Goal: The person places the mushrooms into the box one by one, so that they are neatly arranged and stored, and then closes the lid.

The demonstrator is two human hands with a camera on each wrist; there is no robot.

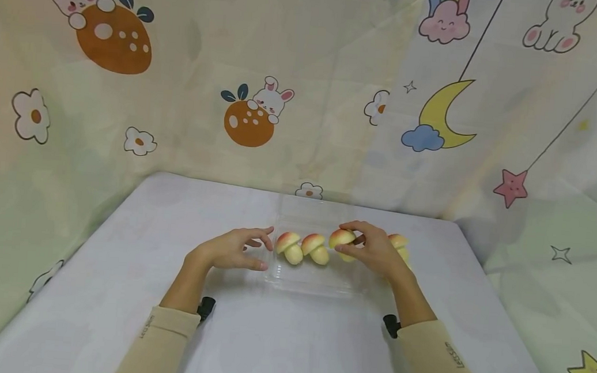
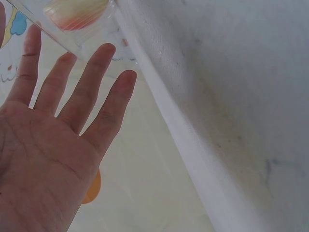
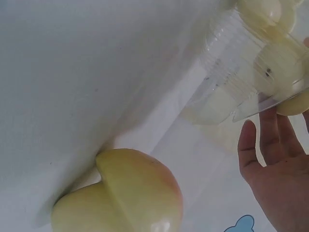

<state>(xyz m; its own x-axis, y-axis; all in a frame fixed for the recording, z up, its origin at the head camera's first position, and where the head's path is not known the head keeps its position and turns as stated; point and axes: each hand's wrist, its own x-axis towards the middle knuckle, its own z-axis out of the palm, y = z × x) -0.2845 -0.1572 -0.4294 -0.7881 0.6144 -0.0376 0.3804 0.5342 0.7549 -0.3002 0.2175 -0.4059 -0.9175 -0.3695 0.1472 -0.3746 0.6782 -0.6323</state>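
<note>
A clear plastic container [image 1: 318,281] sits on the table, with two toy mushrooms [image 1: 288,245] [image 1: 316,248] side by side in its left and middle part. Each has a yellow-and-red cap and a pale stem. My right hand [image 1: 375,251] pinches a third mushroom [image 1: 341,239] between thumb and fingers, over the container's right part. At the container's left side is my left hand [image 1: 232,249], its fingers loosely extended and holding nothing; the left wrist view shows that palm [image 2: 43,154] bare. Beyond the right hand lies another mushroom [image 3: 135,191], on the table outside the container.
The table [image 1: 287,342] has a white cloth over it. A printed fabric backdrop [image 1: 190,104] with rabbits, flowers and stars hangs behind and beside it. Black straps [image 1: 206,308] show at both wrists, below beige sleeves [image 1: 154,347].
</note>
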